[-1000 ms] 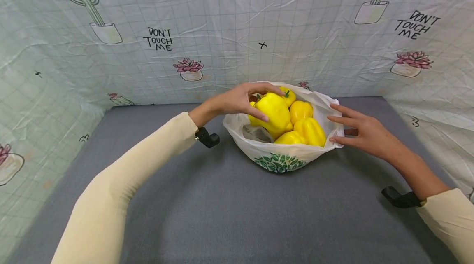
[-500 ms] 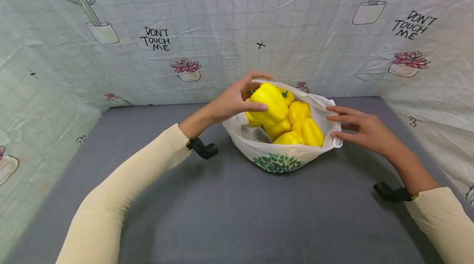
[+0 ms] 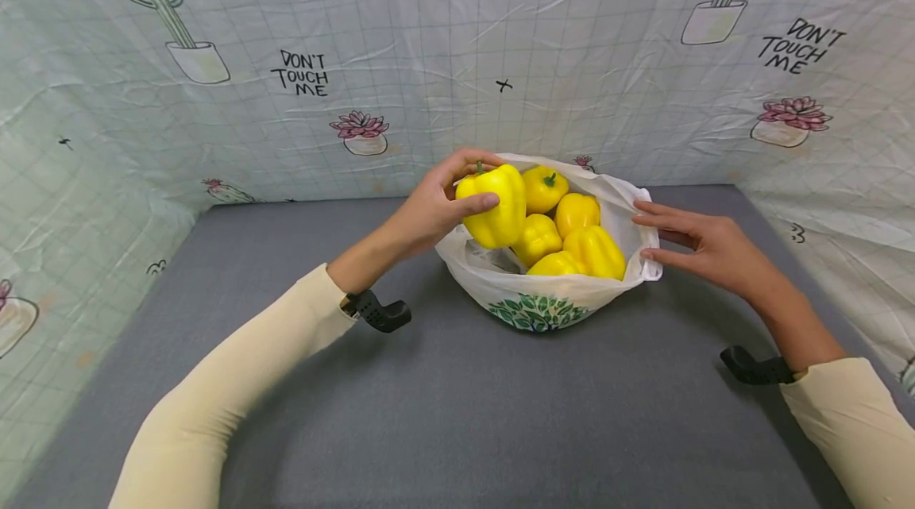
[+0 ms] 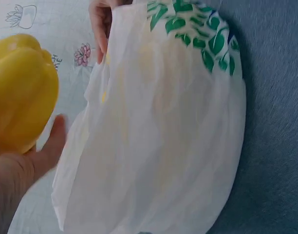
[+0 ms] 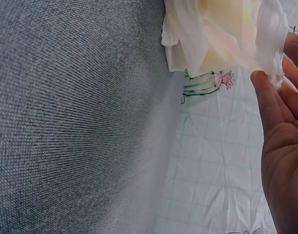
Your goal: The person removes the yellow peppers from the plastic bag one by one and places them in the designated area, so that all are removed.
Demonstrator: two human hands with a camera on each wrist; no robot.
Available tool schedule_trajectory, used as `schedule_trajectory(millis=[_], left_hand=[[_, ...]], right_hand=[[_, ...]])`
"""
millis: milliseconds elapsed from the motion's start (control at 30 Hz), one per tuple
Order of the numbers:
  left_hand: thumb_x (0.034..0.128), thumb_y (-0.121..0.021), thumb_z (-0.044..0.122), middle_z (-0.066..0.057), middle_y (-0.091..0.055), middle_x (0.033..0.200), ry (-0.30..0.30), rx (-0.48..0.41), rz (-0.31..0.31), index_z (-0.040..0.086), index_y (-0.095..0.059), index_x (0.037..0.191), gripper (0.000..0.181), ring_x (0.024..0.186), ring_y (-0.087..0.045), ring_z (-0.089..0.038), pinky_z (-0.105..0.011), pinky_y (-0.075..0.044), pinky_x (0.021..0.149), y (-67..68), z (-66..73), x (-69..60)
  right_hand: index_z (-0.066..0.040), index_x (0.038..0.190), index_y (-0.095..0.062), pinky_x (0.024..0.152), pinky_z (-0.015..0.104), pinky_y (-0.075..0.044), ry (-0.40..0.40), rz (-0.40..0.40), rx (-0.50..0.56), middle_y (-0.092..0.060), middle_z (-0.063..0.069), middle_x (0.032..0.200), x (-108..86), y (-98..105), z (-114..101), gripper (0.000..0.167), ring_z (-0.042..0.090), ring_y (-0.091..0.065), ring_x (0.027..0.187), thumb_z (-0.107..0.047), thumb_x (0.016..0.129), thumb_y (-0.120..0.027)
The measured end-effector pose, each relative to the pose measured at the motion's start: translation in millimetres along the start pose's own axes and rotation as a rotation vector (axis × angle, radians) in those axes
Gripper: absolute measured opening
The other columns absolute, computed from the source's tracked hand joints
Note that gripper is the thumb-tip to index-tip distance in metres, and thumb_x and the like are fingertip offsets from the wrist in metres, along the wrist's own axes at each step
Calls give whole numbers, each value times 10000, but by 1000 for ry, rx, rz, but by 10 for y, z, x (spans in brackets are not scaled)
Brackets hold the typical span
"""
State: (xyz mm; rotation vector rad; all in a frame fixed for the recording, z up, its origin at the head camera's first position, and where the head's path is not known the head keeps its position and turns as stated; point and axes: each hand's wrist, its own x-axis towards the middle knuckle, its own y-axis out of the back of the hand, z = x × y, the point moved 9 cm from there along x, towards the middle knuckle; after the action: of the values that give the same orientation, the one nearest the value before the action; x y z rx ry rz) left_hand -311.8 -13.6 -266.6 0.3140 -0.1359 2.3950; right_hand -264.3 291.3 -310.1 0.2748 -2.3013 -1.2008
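My left hand [image 3: 432,203] holds a yellow bell pepper [image 3: 500,206] over the left part of the white plastic bag [image 3: 472,275], thumb across the pepper's near side. The held pepper [image 4: 22,92] also shows in the left wrist view, apart from the bag [image 4: 154,131]. Several more yellow bell peppers [image 3: 596,252] lie inside the open bag. At its right rim, my right hand [image 3: 715,251] grips the bag's edge between thumb and fingers. In the right wrist view, the thumb of the right hand [image 5: 290,156] lies against the bag's edge [image 5: 270,44].
The bag stands toward the back of a grey cloth-covered table [image 3: 457,422]. Behind and beside the table hangs a pale curtain [image 3: 457,80] printed with cacti and lettering. A black strap device [image 3: 382,312] sits on the left wrist, another strap device [image 3: 756,366] on the right.
My left hand has lifted the bell pepper off the others and moved it left, toward the bag's left rim. The right hand has stayed at the right rim.
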Motion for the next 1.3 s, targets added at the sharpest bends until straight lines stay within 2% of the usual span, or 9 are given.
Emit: schedule_trajectory(millis=[133, 300, 400, 500, 567, 733, 867, 1133, 1300], left_hand=[[938, -713, 342, -164, -431, 1389, -30, -77, -4, 231, -479, 1384, 515, 1099, -559, -300, -381, -586, 873, -14, 3, -81], [1011, -578, 294, -132, -465, 1361, -116, -51, 13, 282, -607, 1280, 271, 991, -556, -246, -282, -559, 780, 35, 53, -199], [1056, -523, 266, -118, -484, 1344, -110, -38, 41, 294, -642, 1268, 244, 971, -549, -236, -271, -547, 765, 90, 52, -273], [1093, -472, 191, -130, -479, 1357, -73, -52, 66, 257, -634, 1294, 266, 1011, -547, -254, -286, -551, 793, 135, 43, -349], [1080, -486, 114, -135, -470, 1376, -36, -61, 83, 227, -622, 1322, 300, 1053, -546, -271, -302, -562, 826, 161, 28, -403], [962, -656, 22, -139, -409, 1468, 37, -31, 81, 168, -552, 1423, 495, 1141, -537, -321, -367, -574, 912, 192, -5, -530], [946, -674, -5, -154, -324, 1545, 21, 18, 69, 158, -447, 1510, 629, 1141, -554, -356, -394, -566, 944, 208, 13, -609], [1009, -616, 42, -126, -452, 1500, -24, 41, 185, 199, -626, 1374, 398, 1148, -557, -328, -330, -560, 923, 401, 11, -792], [885, -785, 41, -90, -423, 1515, -1, 127, 216, 186, -567, 1433, 607, 1175, -530, -347, -317, -563, 911, 476, -1, -862]], right_hand=[[-177, 1349, -682, 884, -20, -377, 8, -9, -37, -551, 13, 1493, -6, 2, -1, 578, -202, -468, 1176, -109, 805, -865], [-157, 1305, -713, 885, -23, -360, 29, -20, -74, -539, 8, 1505, -12, -1, -28, 518, -159, -423, 1259, -126, 810, -862], [-138, 1298, -716, 890, -22, -354, 42, -22, -85, -539, 24, 1505, -5, -7, -46, 513, -156, -409, 1275, -128, 807, -863], [-127, 1295, -716, 892, -23, -350, 44, -22, -90, -538, 31, 1506, 1, -10, -60, 508, -154, -405, 1278, -130, 808, -862], [-124, 1294, -716, 892, -25, -349, 49, -20, -94, -537, 34, 1507, 0, -10, -67, 505, -152, -406, 1279, -130, 810, -860], [-112, 1292, -715, 895, -20, -356, 71, -13, -83, -534, 51, 1508, -6, -7, -78, 510, -158, -395, 1287, -106, 803, -860], [-104, 1288, -716, 897, -17, -360, 73, -8, -71, -538, 59, 1504, -12, -5, -72, 510, -164, -394, 1285, -95, 799, -862], [-98, 1289, -715, 886, -20, -361, 52, -7, -76, -543, 59, 1499, -26, -19, -56, 511, -178, -400, 1261, -108, 800, -864], [-99, 1287, -716, 889, -20, -360, 49, -4, -72, -545, 65, 1497, -29, -5, -51, 501, -177, -399, 1264, -102, 806, -858]])
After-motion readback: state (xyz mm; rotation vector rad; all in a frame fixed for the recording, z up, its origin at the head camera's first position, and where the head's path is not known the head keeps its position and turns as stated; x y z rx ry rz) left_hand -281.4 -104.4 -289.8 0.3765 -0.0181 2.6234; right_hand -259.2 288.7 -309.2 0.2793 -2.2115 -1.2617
